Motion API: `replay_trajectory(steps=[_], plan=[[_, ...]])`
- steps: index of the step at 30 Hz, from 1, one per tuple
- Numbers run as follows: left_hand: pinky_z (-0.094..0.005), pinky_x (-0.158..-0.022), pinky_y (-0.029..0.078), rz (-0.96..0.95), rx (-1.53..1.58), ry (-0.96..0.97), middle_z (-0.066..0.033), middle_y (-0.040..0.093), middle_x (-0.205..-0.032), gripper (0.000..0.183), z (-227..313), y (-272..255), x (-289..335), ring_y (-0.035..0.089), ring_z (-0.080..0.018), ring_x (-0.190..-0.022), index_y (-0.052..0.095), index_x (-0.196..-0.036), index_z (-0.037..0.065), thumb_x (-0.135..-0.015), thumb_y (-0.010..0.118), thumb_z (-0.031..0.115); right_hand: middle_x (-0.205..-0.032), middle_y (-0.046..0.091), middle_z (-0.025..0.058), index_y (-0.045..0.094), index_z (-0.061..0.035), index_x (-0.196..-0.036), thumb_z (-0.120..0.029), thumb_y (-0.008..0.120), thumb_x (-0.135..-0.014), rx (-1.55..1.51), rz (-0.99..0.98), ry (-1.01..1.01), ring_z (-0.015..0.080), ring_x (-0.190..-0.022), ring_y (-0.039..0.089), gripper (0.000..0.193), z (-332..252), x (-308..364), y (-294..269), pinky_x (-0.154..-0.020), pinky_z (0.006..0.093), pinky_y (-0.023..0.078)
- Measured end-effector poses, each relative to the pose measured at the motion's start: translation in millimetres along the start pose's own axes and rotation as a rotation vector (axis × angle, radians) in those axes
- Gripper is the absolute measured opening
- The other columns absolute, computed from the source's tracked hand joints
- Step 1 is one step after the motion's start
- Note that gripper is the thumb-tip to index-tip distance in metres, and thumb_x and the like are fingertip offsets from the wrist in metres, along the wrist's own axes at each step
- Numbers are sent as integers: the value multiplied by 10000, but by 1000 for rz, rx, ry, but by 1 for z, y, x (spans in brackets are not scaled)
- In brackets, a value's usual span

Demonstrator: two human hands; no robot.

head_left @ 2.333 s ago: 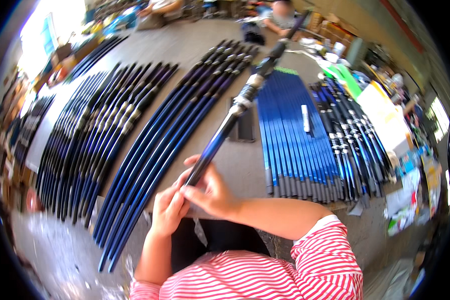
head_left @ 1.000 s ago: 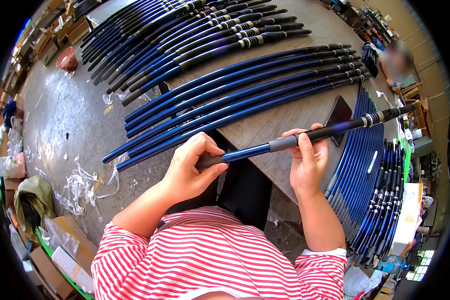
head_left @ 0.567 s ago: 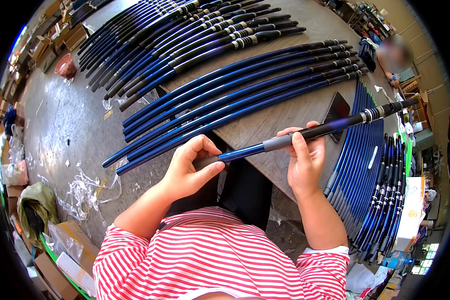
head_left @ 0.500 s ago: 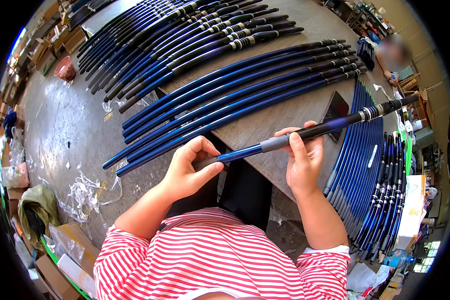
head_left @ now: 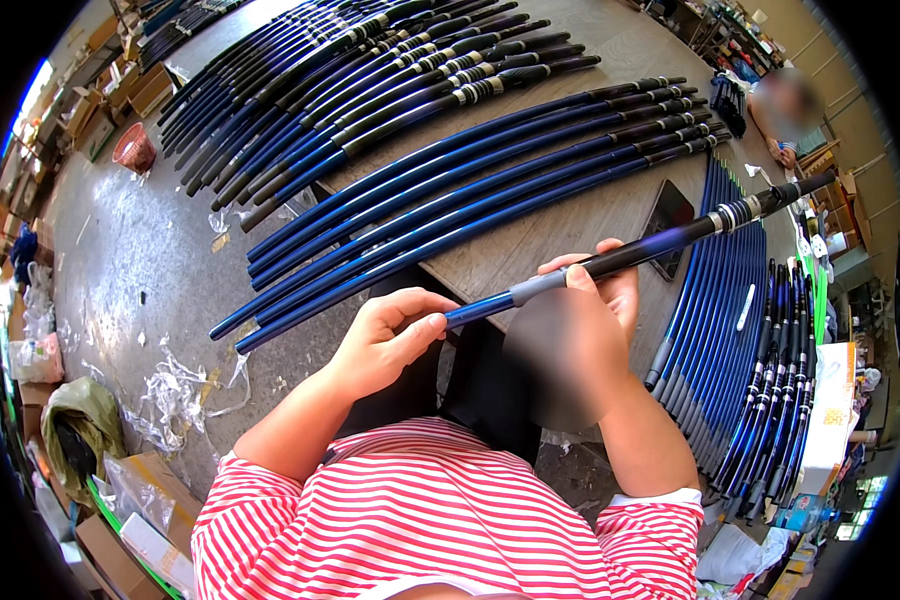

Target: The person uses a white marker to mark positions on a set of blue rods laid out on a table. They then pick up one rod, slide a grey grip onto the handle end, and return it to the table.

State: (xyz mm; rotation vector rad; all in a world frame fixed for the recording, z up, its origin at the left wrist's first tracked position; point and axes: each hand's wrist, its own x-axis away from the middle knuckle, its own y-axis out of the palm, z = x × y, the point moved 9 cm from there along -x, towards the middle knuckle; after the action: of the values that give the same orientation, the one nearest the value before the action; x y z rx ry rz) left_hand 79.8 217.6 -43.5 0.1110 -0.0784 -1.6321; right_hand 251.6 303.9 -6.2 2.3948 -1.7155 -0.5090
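A fishing rod (head_left: 660, 245) slants across in front of me, its black end with silver rings up to the right. My right hand (head_left: 600, 335) is closed round the rod beside its grey sleeve (head_left: 537, 288); a blur covers part of that hand. From the sleeve a thinner blue section (head_left: 480, 309) runs down left. My left hand (head_left: 385, 340) pinches the end of this section between thumb and fingers, and the tip is hidden in the hand. Just beyond lie several blue rods (head_left: 400, 235) side by side on the wooden table (head_left: 530, 235).
A thick pile of rods (head_left: 370, 90) covers the far left of the table. Thin blue rods (head_left: 715, 310) and ringed black ones (head_left: 775, 370) fan out at right, near a dark phone (head_left: 670, 222). Plastic scraps (head_left: 175, 395) litter the floor. Another person (head_left: 785, 110) sits far right.
The grey tip seen at my left fingers is now hidden in that hand. The rod and my right hand have shifted slightly left. Both hands keep hold of the rod.
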Motion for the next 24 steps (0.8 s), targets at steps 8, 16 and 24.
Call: replay_trajectory(steps=[8, 16, 24], plan=[[-168, -444, 261, -39, 299, -220, -22, 524, -741, 289, -21, 16, 1, 367, -28, -498, 582, -1036, -18, -925, 511, 240, -951, 611, 142, 315, -75, -1124, -34, 561, -863, 90, -197, 13, 176, -904, 601, 361, 10, 4, 13, -814, 277, 469], [-175, -433, 256, -276, 581, -258, 11, 490, -721, 375, -22, 57, -2, 348, -38, -523, 560, -1024, 45, -948, 438, 392, -1133, 537, 175, 455, -49, -1069, -127, 748, -689, 681, -724, -431, 370, -1134, 486, 486, -10, 33, 83, -933, 433, 395], [-192, -415, 225, -124, 330, -162, 38, 396, -565, 325, -15, 46, 4, 313, -43, -461, 529, -770, 34, -930, 500, 316, -992, 608, 143, 489, 7, -1157, -479, 541, -858, 422, -567, -206, 279, -950, 599, 573, 4, 19, 50, -854, 352, 441]])
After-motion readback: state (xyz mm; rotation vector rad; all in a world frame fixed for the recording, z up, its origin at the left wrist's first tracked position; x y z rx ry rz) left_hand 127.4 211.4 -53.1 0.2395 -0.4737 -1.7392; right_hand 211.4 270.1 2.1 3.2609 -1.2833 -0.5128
